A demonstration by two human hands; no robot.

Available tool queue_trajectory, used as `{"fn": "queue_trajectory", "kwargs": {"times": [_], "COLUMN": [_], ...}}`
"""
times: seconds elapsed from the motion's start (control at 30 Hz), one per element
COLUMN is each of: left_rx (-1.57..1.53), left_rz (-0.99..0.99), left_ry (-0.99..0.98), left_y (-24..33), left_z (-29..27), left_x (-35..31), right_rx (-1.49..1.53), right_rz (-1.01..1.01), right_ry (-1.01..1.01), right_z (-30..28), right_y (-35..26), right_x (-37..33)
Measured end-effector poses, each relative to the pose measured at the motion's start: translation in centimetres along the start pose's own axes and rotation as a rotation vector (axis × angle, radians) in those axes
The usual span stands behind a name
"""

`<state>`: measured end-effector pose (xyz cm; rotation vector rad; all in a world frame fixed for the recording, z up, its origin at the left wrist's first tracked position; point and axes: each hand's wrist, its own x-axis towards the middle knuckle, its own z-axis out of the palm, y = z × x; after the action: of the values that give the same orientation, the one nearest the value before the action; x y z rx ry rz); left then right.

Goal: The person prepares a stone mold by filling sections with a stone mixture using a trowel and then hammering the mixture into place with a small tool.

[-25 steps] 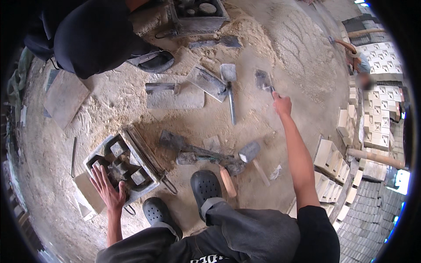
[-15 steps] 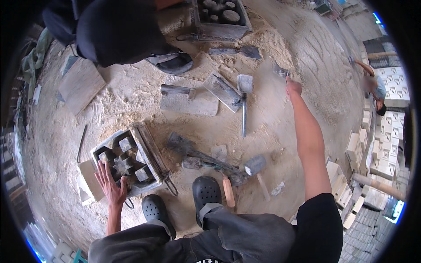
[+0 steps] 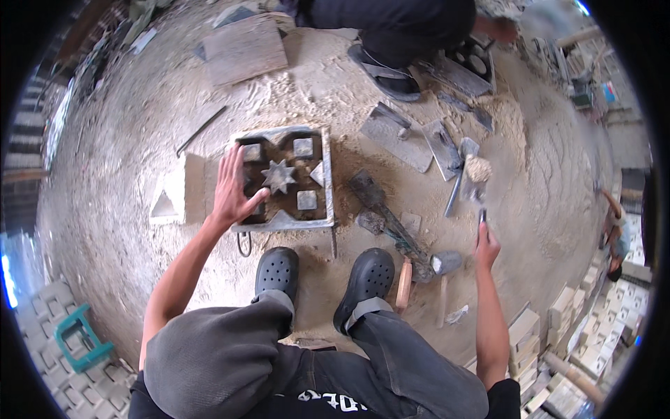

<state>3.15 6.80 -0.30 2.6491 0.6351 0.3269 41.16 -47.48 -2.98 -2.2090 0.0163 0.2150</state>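
Note:
A square metal mould [image 3: 285, 223] lies on the ground in front of my feet. Inside are a star-shaped core [image 3: 279, 177], small square blocks and dark gaps between them. My left hand [image 3: 230, 192], fingers stretched, rests on the mould's left side. In my right hand [image 3: 486, 249] is the handle of a trowel [image 3: 475, 193], out to the right of the mould. A heap of pale sandy mix [image 3: 479, 169] sits on its blade, slightly blurred. A pale cast block [image 3: 187, 185] stands against the left of the mould.
Ahead lie a plastering float [image 3: 396, 137], a second board and a hammer [image 3: 453, 194]. Near my right foot are dusty tools, a wooden handle [image 3: 404, 283] and a mallet [image 3: 447, 262]. Another person's leg [image 3: 412, 31] is at the top. Stacked blocks [image 3: 600, 325] line the right.
My right hand has drawn the trowel back toward me, and a heap of mix now shows on it. The view has swung left. My left hand stays at the mould's left side.

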Motion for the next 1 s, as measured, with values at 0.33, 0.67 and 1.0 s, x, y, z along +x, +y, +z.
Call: {"fn": "queue_trajectory", "kwargs": {"times": [0.33,0.67,1.0], "left_rx": [-0.701,-0.999,-0.984], "left_rz": [-0.259,-0.387,-0.361], "left_ry": [0.331,0.306,0.286], "left_y": [-3.7,-2.9,-5.3], "left_z": [2.5,1.5,2.6], "left_x": [1.2,4.3,4.8], "right_rx": [-0.175,-0.702,-1.015], "right_rz": [-0.36,-0.916,-1.08], "right_ry": [-0.557,-0.888,-0.942], "right_z": [4.9,16.0,24.6], "right_y": [-15.5,-36.5,-47.0], "right_x": [-10.5,-12.6,-17.1]}}
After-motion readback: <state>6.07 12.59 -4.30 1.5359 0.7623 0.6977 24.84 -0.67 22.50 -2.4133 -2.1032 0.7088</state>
